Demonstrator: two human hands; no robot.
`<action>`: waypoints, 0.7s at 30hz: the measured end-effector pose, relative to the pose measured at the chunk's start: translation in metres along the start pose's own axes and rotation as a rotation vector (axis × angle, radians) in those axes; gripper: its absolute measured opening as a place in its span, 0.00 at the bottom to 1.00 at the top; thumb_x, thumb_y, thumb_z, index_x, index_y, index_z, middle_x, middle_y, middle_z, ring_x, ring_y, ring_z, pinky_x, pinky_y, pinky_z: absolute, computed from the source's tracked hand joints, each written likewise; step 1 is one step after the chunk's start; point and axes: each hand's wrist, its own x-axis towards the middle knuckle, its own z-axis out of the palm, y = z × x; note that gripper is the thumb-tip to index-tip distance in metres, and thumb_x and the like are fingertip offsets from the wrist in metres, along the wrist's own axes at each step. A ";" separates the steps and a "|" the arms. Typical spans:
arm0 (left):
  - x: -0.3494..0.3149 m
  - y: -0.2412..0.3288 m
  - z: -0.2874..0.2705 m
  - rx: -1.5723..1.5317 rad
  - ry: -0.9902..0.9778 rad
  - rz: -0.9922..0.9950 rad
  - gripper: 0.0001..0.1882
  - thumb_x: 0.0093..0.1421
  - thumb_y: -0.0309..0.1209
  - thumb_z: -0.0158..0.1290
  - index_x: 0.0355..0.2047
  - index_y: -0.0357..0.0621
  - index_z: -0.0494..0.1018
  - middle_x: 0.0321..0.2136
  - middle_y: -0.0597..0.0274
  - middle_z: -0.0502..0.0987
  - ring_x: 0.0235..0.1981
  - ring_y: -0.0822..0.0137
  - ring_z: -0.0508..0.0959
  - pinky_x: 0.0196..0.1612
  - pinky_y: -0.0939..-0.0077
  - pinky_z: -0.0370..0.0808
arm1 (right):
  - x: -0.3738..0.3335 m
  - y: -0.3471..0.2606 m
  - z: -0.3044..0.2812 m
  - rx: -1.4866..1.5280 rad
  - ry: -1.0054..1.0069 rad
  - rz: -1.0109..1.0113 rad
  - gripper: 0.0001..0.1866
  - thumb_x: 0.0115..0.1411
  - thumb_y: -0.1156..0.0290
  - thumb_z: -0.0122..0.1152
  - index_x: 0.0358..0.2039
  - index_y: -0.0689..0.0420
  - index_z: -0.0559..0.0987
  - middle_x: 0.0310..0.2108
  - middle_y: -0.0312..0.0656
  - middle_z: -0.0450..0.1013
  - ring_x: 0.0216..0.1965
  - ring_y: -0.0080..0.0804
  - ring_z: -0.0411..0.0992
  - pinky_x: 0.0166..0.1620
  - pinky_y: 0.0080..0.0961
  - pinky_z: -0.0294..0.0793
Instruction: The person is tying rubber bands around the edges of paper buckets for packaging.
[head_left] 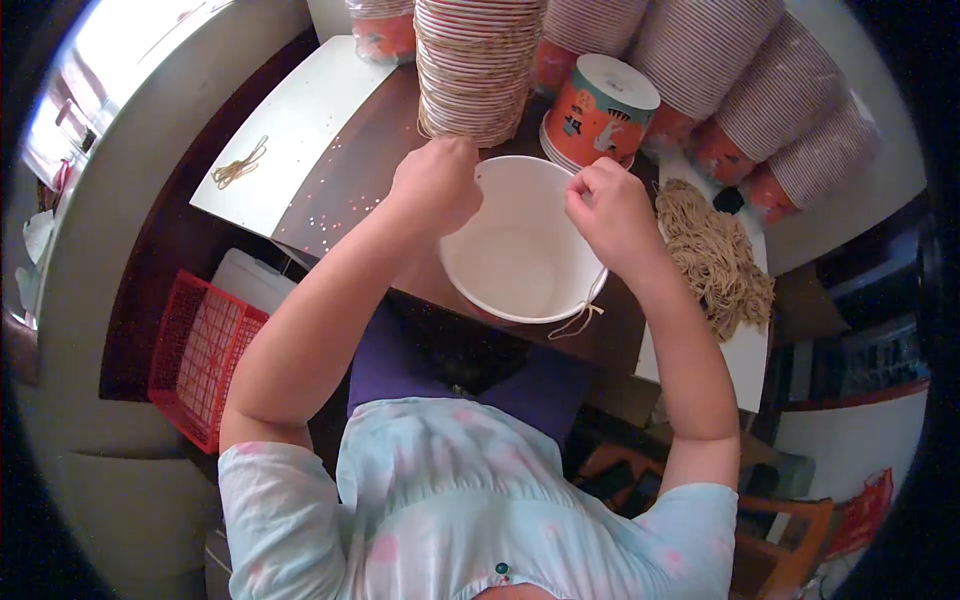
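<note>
Head view is showing a white-lined bucket (518, 240) sitting mouth up by the near edge of the table (370, 130), between both hands. Left hand (437, 185) is folding its fingers inward by the far left rim; right hand (610, 213) is bunching thumb and fingers together opposite, but what either grip is pinching, I cannot tell. Knotted cord (593, 310) is hanging at the near right rim, so fastening cord is probably the current step; the next move is likely calling for a steady bucket and even tension
</note>
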 end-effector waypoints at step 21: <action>-0.030 -0.040 -0.008 -0.797 0.086 -0.011 0.21 0.59 0.33 0.58 0.51 0.36 0.72 0.37 0.61 0.78 0.34 0.73 0.77 0.38 0.78 0.75 | 0.021 0.000 -0.012 0.030 -0.159 -0.096 0.06 0.52 0.73 0.59 0.27 0.64 0.79 0.29 0.49 0.72 0.34 0.46 0.74 0.40 0.36 0.74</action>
